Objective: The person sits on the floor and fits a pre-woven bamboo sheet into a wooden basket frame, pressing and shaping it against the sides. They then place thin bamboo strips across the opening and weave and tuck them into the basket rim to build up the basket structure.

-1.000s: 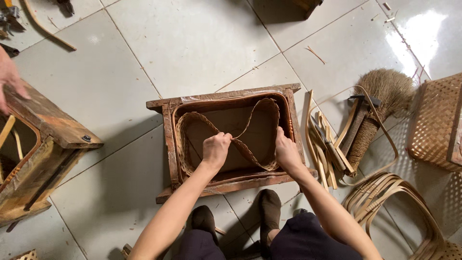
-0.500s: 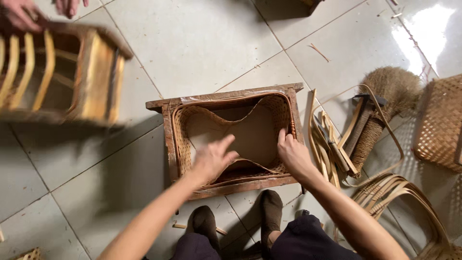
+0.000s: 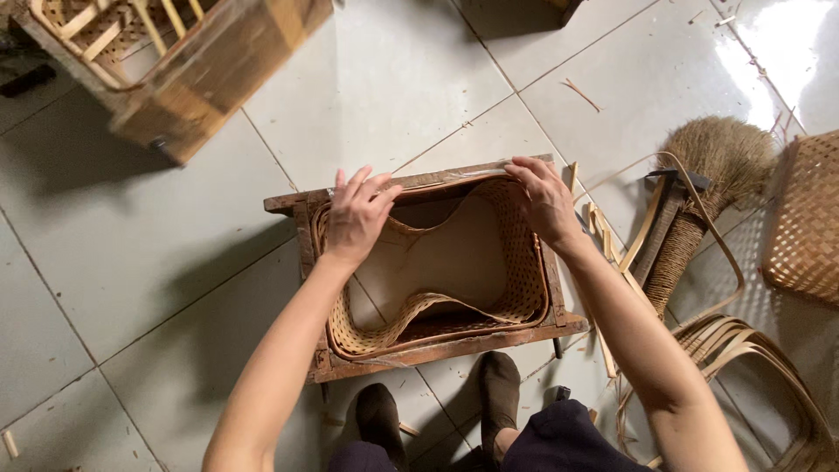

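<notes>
With both hands pressed on the far rim, left hand (image 3: 357, 218) flat, right hand (image 3: 544, 199) pinching, woven mat (image 3: 516, 262) sits inside wooden frame (image 3: 437, 350) on floor. Step looks like seating the rim; near side wants pressing next.

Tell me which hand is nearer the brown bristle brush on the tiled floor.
Right. The right hand grips the wooden frame's far rail, nearer the brown bristle brush; the left hand is farther away.

Basket-weaving workshop, bamboo strips (image 3: 725, 350), wooden moulds (image 3: 175, 70), tiled floor (image 3: 384, 79)
</notes>
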